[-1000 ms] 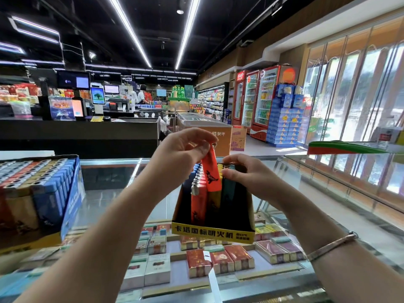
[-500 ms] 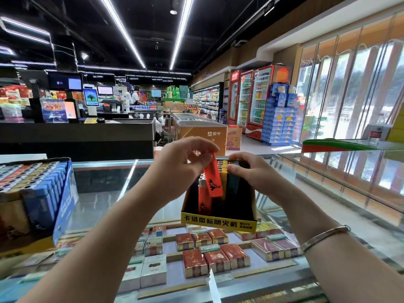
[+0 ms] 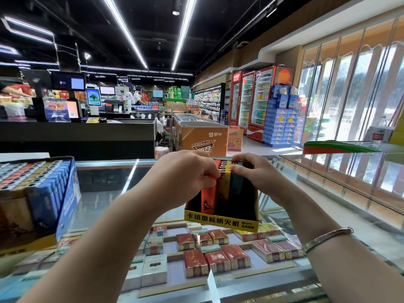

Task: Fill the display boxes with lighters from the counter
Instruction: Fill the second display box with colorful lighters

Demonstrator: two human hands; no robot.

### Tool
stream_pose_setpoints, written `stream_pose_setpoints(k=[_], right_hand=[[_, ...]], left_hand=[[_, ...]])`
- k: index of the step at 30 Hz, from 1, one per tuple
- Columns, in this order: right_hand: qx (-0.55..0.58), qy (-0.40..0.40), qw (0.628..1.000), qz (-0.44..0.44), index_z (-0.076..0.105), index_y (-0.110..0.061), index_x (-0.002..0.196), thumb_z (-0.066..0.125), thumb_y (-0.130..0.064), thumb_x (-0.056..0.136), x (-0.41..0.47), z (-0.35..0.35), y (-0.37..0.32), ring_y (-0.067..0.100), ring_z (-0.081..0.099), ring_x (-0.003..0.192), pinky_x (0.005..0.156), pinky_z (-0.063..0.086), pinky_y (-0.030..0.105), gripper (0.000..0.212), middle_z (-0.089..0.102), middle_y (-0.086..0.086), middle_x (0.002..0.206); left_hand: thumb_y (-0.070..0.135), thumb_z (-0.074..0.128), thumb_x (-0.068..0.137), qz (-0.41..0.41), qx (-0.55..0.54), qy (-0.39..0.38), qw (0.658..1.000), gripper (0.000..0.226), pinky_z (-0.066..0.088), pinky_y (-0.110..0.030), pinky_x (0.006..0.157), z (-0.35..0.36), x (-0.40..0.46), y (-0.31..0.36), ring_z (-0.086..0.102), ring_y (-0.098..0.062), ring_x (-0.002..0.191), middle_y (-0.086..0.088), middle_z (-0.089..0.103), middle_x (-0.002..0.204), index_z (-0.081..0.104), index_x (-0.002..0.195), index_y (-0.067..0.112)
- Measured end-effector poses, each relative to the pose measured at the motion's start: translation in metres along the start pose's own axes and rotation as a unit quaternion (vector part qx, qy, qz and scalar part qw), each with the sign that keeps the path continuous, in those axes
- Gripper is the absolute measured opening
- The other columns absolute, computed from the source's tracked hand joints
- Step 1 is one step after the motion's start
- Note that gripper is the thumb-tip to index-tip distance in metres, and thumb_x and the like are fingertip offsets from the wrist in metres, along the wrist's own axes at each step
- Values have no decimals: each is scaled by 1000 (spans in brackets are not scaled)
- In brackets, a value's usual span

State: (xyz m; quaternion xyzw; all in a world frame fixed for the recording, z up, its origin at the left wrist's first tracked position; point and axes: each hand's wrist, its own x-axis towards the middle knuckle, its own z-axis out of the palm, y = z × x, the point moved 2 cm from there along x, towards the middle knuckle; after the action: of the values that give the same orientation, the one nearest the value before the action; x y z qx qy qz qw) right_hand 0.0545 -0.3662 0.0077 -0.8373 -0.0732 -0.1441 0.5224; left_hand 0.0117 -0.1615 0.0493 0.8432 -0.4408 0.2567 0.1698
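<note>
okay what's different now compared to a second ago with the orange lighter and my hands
The orange lighter went down into the display box: it stood tilted above the row, now it sits level with the other lighters. The left hand followed it down and still pinches its top. The right hand stayed on the teal lighters, and the box stayed on the glass counter.

We now have the orange lighter (image 3: 208, 199) pushed down into the display box (image 3: 220, 221), where a second ago it stood raised above the row. Our left hand (image 3: 185, 176) sinks with it to the box top, and our right hand (image 3: 258, 173) flattens over the neighbouring lighters.
</note>
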Motion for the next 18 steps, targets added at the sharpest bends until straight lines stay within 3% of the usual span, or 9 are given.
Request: stream_pose_setpoints(k=[6,10,12,18], right_hand=[[-3,-1,1000,7,55,-33,99,60,-29,89,0,1,0,20,57,99,62,52,21,12,54,6,113],[0,1,1000,14,56,-30,105,61,-29,89,0,0,1,21,56,101,66,52,24,17,53,5,114],[3,-1,1000,18,55,-29,105,61,-29,89,-1,0,1,21,56,101,66,53,24,17,53,5,114],[12,-5,1000,27,55,-33,100,61,-30,88,0,1,-2,18,56,99,62,52,21,13,53,3,112]], left_hand=[[23,65,85,10,12,-30,999,16,52,-29,75,5,2,4,58,-6,79,16,57,92,71,100,27],[21,68,82,-6,-15,-13,1000,19,52,-23,73,9,1,-2,57,-5,76,18,52,84,71,101,24],[19,71,79,-24,-59,2,998,18,51,-15,69,10,0,-7,57,-3,72,21,52,79,72,97,24],[14,78,70,-100,-250,8,963,15,51,-13,66,12,-1,-27,63,0,65,17,65,67,70,67,27]])
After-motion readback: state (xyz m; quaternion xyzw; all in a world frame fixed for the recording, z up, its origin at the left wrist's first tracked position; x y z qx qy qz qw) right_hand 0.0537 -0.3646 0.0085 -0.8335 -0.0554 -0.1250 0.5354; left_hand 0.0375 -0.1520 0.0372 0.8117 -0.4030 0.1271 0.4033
